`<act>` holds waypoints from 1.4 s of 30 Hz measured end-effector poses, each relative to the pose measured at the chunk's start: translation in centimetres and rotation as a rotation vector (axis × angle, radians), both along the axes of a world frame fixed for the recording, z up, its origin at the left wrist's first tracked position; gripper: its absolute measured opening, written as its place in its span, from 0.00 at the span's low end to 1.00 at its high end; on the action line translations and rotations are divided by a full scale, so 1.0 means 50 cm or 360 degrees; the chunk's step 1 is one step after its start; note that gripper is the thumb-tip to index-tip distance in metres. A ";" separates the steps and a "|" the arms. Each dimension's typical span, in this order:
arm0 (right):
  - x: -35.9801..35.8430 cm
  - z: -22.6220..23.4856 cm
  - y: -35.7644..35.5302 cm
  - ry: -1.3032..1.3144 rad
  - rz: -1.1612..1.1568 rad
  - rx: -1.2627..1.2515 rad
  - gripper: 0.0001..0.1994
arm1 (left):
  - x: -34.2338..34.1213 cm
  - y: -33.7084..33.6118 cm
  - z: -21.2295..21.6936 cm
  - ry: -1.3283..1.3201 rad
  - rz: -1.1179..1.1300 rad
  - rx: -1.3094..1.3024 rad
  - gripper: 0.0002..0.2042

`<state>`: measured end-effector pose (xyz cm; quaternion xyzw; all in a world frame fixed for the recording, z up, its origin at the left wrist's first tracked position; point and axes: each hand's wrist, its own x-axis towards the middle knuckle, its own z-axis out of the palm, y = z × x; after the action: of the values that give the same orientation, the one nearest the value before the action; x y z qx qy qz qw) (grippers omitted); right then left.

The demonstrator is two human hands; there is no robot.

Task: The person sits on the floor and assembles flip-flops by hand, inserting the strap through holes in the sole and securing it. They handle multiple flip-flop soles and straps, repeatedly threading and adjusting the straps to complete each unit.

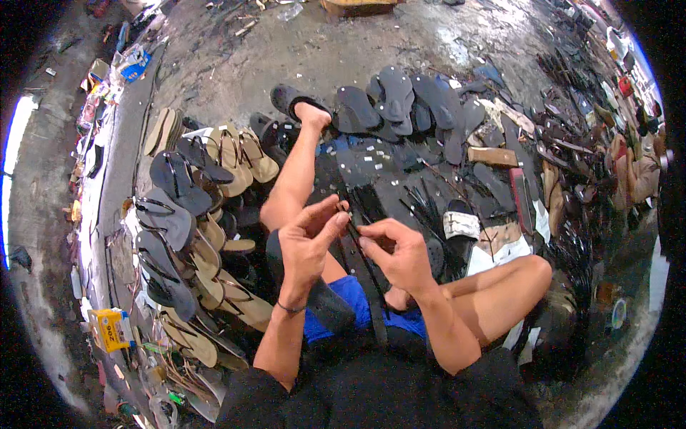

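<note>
My left hand (309, 239) pinches the upper end of a thin black strap (353, 230) between thumb and fingertips, above my lap. My right hand (396, 250) is closed at the strap's side, thumb and forefinger pressed together on it; the exact grip is small to see. The strap's lower part runs down toward my lap. Beneath my left forearm a dark sandal sole (330, 306) lies across my thigh, partly hidden by the wrist. A bunch of loose black straps (421, 204) lies on the floor beyond my right hand.
Flip-flops with black (164, 275) and tan soles (232, 161) crowd the left side. Dark soles (393, 96) are piled ahead, near my outstretched foot. A white-strapped sandal (461, 225), a wooden block (491, 156) and brown sandals (572, 143) lie right. A yellow box (111, 329) stands far left.
</note>
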<state>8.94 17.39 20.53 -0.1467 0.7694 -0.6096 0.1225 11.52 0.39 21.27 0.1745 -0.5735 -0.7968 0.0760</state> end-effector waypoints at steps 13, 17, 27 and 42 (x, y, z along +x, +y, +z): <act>0.004 -0.002 -0.032 0.0586 -0.0087 0.0102 0.09 | 0.024 0.013 0.035 -0.0044 -0.0019 -0.1059 0.09; 0.016 -0.005 -0.051 0.0501 -0.0079 -0.0027 0.05 | 0.102 -0.014 -0.017 0.0103 0.0129 -0.1060 0.13; 0.045 0.004 -0.054 -0.0122 0.0255 -0.0034 0.07 | 0.213 -0.038 -0.108 -0.0255 0.0348 -0.0854 0.30; 0.053 0.068 -0.020 0.0369 0.0436 0.0551 0.09 | 0.217 0.017 0.005 -0.0116 0.0059 -0.1040 0.10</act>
<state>11.58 16.38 23.91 -0.2953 0.8442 -0.4255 0.1380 22.37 1.27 21.51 0.1796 -0.7980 -0.5623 0.1218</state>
